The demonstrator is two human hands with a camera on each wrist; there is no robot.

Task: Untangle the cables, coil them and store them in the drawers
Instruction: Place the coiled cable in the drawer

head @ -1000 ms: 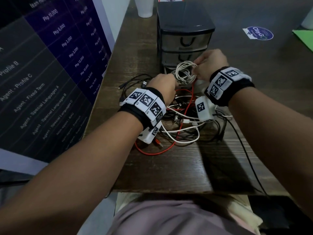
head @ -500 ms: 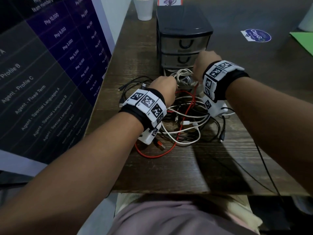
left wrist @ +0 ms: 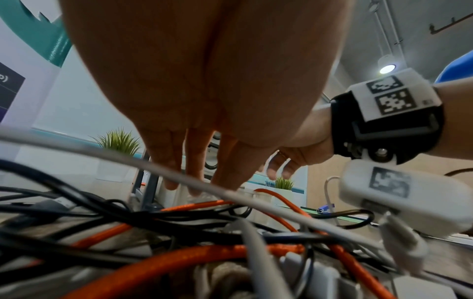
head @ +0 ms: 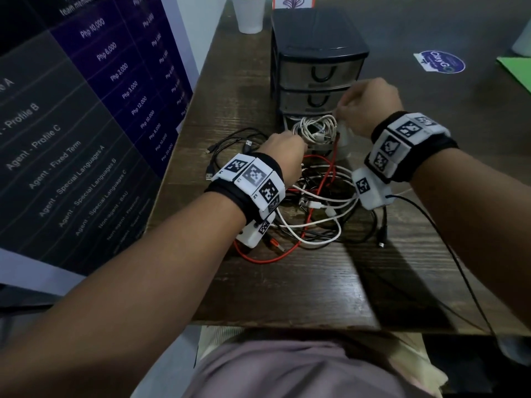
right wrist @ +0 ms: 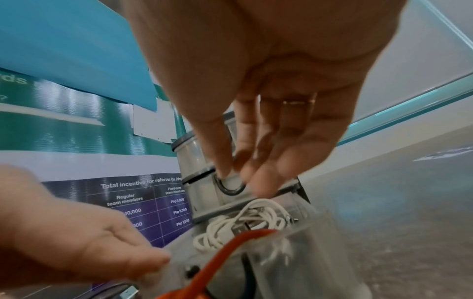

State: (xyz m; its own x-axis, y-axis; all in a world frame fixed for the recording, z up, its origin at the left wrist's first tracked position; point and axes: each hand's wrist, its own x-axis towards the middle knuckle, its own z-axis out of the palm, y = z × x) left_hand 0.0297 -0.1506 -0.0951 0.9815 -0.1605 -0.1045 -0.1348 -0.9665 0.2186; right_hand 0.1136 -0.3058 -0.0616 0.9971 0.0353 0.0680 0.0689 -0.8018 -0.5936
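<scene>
Your left hand (head: 283,152) rests its relaxed fingers (left wrist: 197,182) on the open bottom drawer's front (right wrist: 258,261), gripping nothing, likely steadying it. The coiled white cable (head: 316,129) lies inside that drawer, at twelve o'clock from the tangle (head: 316,202) on the bench (head: 287,291). Your right hand (head: 370,106) hovers above, fingers (right wrist: 266,174) loosely apart, empty.

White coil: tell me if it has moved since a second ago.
Yes. The white coil has gone down and toward the drawer unit; it now lies in the open bottom drawer.
</scene>
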